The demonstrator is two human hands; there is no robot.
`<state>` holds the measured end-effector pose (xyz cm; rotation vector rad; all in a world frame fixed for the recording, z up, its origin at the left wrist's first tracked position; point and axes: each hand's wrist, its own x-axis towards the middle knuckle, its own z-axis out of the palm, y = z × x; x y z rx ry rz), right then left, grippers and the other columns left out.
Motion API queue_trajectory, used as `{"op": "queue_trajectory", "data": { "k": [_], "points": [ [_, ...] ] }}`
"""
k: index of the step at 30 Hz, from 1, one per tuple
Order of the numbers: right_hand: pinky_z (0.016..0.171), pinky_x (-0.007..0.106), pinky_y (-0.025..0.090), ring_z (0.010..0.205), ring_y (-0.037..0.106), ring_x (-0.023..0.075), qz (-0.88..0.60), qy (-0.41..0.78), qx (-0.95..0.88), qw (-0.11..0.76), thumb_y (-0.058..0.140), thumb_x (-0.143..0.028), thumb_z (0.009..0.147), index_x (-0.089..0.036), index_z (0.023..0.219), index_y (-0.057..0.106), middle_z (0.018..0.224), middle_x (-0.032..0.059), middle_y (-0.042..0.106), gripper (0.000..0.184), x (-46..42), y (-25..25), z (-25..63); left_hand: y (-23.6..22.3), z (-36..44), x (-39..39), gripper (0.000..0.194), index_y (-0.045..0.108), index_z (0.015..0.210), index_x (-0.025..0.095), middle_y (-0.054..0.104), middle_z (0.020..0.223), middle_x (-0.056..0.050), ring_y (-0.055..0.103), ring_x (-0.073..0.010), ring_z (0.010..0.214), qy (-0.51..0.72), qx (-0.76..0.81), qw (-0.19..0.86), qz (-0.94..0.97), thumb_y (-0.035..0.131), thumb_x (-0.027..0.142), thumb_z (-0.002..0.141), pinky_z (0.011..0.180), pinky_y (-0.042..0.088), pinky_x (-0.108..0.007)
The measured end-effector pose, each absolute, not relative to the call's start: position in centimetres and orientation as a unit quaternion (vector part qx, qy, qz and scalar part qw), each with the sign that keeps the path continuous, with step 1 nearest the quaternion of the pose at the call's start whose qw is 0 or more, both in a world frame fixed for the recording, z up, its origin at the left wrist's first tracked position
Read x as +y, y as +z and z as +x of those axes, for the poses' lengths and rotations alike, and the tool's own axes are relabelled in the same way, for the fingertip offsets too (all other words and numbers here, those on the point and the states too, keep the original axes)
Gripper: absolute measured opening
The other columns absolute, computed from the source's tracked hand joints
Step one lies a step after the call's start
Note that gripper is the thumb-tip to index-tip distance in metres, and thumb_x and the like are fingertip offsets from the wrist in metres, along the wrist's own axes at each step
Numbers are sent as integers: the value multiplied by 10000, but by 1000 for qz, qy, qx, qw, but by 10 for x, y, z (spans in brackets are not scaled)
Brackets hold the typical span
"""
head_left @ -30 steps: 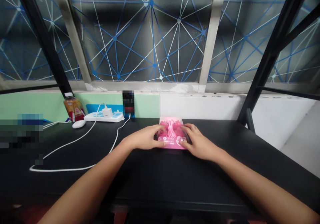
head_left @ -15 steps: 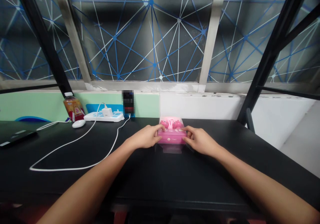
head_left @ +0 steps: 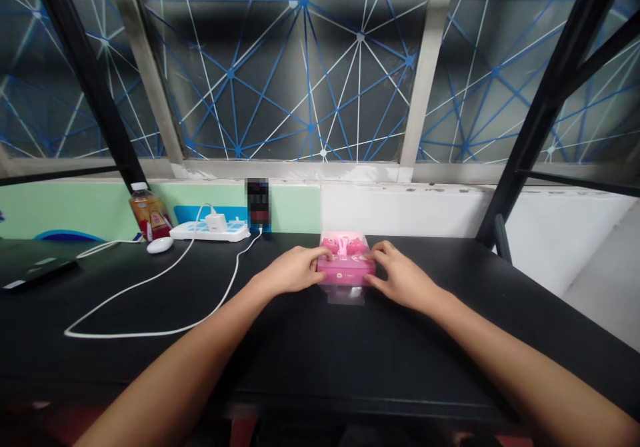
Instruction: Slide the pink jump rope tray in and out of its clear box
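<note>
A small pink box with a clear plastic cover lies on the black desk. Bright pink items with a paler pink strip between them show through its top, but I cannot make out what they are. My left hand grips the left side, thumb low at the front corner and index finger on the upper edge. At the opposite side, my right hand holds the box's right corner between thumb and fingers. A transparent flap sticks out from the box's front onto the desk.
On the left of the desk a white cable runs in a wide loop. Behind it are a power strip with a charger, a white mouse, a drink bottle and an upright phone. Black frame posts rise at both sides.
My right fingers have lifted slightly at the box's upper right edge. Otherwise the hands and box stay in place, with only a slight shift of the whole view.
</note>
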<state>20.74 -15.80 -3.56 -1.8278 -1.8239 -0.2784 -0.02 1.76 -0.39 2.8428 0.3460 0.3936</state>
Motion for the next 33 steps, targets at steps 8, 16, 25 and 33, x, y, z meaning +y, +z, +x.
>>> {"op": "queue_trajectory", "data": {
  "k": [8,16,25,33],
  "points": [
    [966,415,472,1147,520,241,-615,-107,-745,234,455,-133,892,-203,918,587,1224,107,519,152,-160,-30,199,-11,2,15,316,551,1089,232,544,1210,-52,565,-200,1046,194,47,173,965,532,141,787,869,466,-306],
    [1054,423,422,1337,362,288,-623,-53,-752,210,697,-410,775,-203,1093,603,1421,119,414,391,-167,-29,199,-15,5,17,269,549,1079,224,579,1175,-55,596,-195,968,198,69,186,960,505,147,826,803,498,-311],
    [855,427,520,1007,592,260,-637,-124,-722,239,491,-229,894,-183,1010,580,1022,110,629,153,-161,-30,194,-5,-2,14,514,518,1249,250,501,1338,-54,513,-220,1192,145,13,194,970,559,107,757,940,466,-328],
    [1038,471,430,1221,509,269,-650,-67,-707,270,473,-346,939,-275,1331,500,1369,109,452,400,-155,-43,210,-9,3,15,290,597,1178,267,551,1259,-42,543,-220,1149,188,38,157,969,557,261,890,1008,418,-368]
  ]
}}
